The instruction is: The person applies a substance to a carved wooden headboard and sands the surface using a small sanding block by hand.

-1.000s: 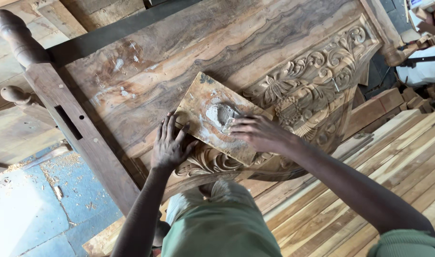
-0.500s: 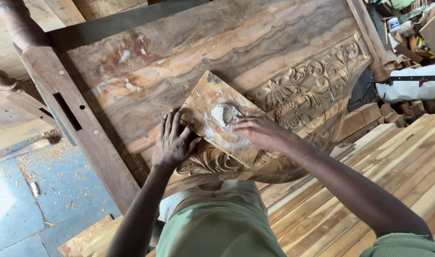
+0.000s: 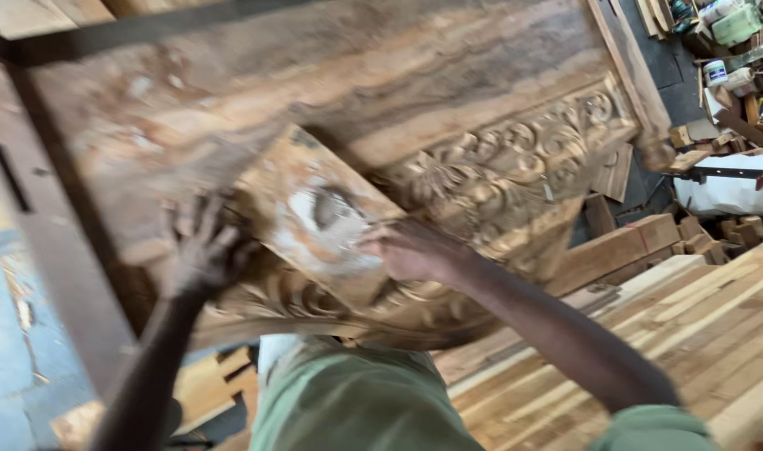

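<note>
The left hand lies flat steadying the small board on the carved headboard while the right hand works grey filler, though its grip is too blurred to tell.

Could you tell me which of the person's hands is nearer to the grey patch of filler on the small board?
The right hand is nearer, its fingertips beside the grey filler patch. The left hand rests at the small board's left edge, farther away.

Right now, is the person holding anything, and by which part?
The left hand steadies a small board at its left edge, flat on the carved panel. The right hand rests by the grey paste; blur hides any tool.
</note>
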